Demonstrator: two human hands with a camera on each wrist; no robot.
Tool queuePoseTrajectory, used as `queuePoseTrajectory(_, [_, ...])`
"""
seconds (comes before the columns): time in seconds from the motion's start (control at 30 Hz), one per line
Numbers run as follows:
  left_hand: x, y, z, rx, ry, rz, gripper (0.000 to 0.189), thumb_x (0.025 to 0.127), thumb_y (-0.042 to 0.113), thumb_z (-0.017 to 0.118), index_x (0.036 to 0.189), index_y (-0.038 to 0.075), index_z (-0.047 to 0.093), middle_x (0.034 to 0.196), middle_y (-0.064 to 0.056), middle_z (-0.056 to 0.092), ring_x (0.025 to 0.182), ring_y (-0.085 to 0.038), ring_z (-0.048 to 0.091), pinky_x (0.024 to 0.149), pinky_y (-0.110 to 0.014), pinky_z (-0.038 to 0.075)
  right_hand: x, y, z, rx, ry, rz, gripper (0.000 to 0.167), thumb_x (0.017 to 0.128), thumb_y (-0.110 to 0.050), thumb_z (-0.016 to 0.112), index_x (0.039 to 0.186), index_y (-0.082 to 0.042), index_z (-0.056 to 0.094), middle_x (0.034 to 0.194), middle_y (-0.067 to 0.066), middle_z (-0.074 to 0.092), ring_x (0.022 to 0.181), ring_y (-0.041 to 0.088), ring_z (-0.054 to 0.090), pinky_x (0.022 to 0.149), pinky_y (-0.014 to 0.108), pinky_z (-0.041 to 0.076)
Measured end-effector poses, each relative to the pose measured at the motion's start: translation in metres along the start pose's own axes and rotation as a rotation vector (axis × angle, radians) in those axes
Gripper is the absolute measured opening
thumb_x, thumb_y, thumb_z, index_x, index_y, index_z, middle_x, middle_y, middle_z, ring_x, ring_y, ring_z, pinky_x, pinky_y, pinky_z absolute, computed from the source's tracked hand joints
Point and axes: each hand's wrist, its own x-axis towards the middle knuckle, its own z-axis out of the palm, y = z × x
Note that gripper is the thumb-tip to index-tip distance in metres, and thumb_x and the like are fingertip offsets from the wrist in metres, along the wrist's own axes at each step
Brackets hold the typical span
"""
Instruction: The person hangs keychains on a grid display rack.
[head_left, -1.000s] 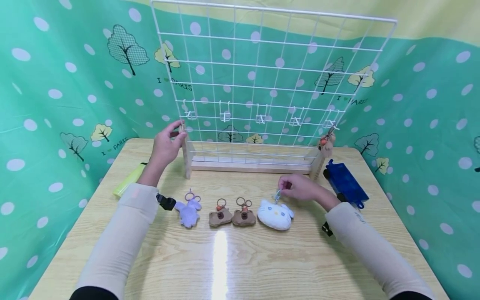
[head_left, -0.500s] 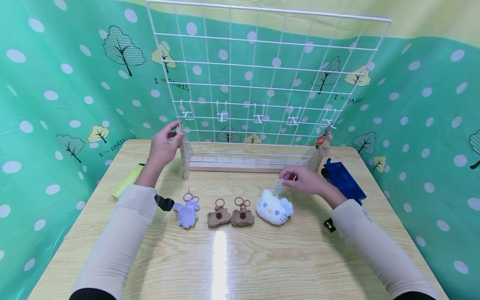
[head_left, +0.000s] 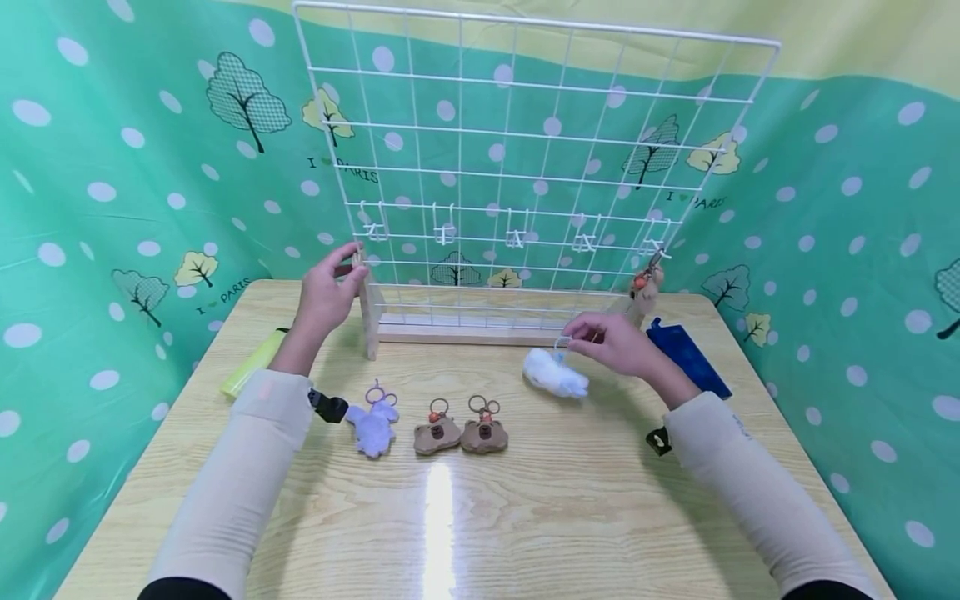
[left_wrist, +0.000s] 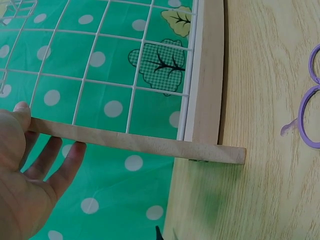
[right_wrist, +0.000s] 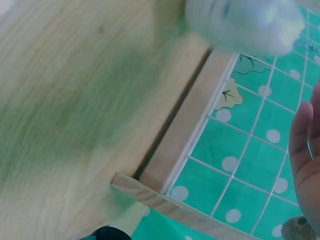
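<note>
My left hand [head_left: 327, 287] grips the left wooden post [left_wrist: 150, 143] of a white wire grid rack [head_left: 517, 175], thumb on one side and fingers on the other. My right hand [head_left: 615, 343] pinches the ring of a white cat-face plush keychain [head_left: 553, 373], which dangles in front of the rack's base. In the right wrist view the plush [right_wrist: 245, 22] is blurred. On the table lie a purple plush keychain [head_left: 373, 429] and two brown bear keychains [head_left: 437, 435], side by side. Another brown keychain [head_left: 647, 287] hangs at the rack's right-most hook.
Several white hooks [head_left: 515, 238] sit in a row on the grid. A blue case [head_left: 688, 358] lies at the table's right, a yellow-green item [head_left: 255, 364] at its left. A green dotted curtain [head_left: 135, 250] surrounds the wooden table [head_left: 540, 517].
My right hand has lifted the white plush off the table and carried it toward the rack; its face has turned out of view. The left hand stays on the post.
</note>
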Motion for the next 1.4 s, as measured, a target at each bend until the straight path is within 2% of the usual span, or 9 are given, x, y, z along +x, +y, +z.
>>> queuePoseTrajectory(0.13, [0.0, 0.0, 0.0, 0.005, -0.005, -0.003, 0.049, 0.105, 0.036, 0.055, 0.153, 0.027, 0.047, 0.149, -0.014, 0.054, 0.135, -0.032, 0.056, 0.098, -0.046, 0.061, 0.002, -0.003, -0.007, 0.032, 0.044, 0.024, 0.012, 0.098, -0.013, 0.07, 0.109, -0.01, 0.073, 0.091, 0.005, 0.072, 0.073, 0.012, 0.062, 0.062, 0.022, 0.055])
queuePoseTrajectory(0.4, [0.0, -0.001, 0.0, 0.004, 0.004, 0.009, 0.049, 0.105, 0.034, 0.056, 0.152, 0.024, 0.048, 0.147, -0.016, 0.055, 0.134, -0.033, 0.057, 0.096, -0.046, 0.062, 0.005, -0.014, -0.025, 0.081, 0.174, 0.02, 0.017, 0.098, -0.013, 0.069, 0.113, -0.005, 0.072, 0.093, 0.011, 0.072, 0.073, 0.011, 0.062, 0.06, 0.02, 0.054])
queuePoseTrajectory(0.77, [0.001, -0.001, -0.001, 0.0, 0.006, 0.007, 0.049, 0.105, 0.034, 0.057, 0.152, 0.024, 0.049, 0.148, -0.015, 0.055, 0.135, -0.032, 0.056, 0.096, -0.047, 0.062, 0.014, -0.04, -0.048, 0.025, 0.344, -0.01, 0.016, 0.097, -0.012, 0.07, 0.112, -0.006, 0.072, 0.092, 0.01, 0.07, 0.07, 0.011, 0.059, 0.058, 0.016, 0.052])
queuePoseTrajectory(0.93, [0.0, -0.001, -0.001, -0.008, 0.0, 0.004, 0.05, 0.104, 0.034, 0.057, 0.152, 0.021, 0.049, 0.148, -0.016, 0.055, 0.135, -0.034, 0.055, 0.096, -0.047, 0.062, 0.019, -0.047, -0.053, 0.051, 0.404, -0.012, 0.016, 0.097, -0.012, 0.071, 0.111, -0.005, 0.073, 0.09, 0.007, 0.07, 0.069, 0.013, 0.058, 0.057, 0.015, 0.051])
queuePoseTrajectory(1.2, [0.0, -0.001, 0.0, -0.012, -0.001, 0.004, 0.049, 0.105, 0.032, 0.057, 0.152, 0.022, 0.048, 0.146, -0.017, 0.055, 0.134, -0.034, 0.056, 0.095, -0.044, 0.062, 0.025, -0.055, -0.058, 0.082, 0.491, -0.018, 0.017, 0.097, -0.014, 0.071, 0.113, -0.006, 0.073, 0.087, -0.005, 0.067, 0.068, 0.012, 0.057, 0.056, 0.014, 0.05])
queuePoseTrajectory(1.4, [0.0, 0.0, -0.001, -0.006, -0.002, 0.009, 0.049, 0.105, 0.031, 0.057, 0.152, 0.02, 0.048, 0.146, -0.018, 0.055, 0.133, -0.035, 0.056, 0.095, -0.044, 0.062, 0.029, -0.055, -0.058, 0.097, 0.591, 0.014, 0.021, 0.097, -0.016, 0.07, 0.114, -0.004, 0.072, 0.088, -0.003, 0.067, 0.07, 0.01, 0.056, 0.057, 0.012, 0.048])
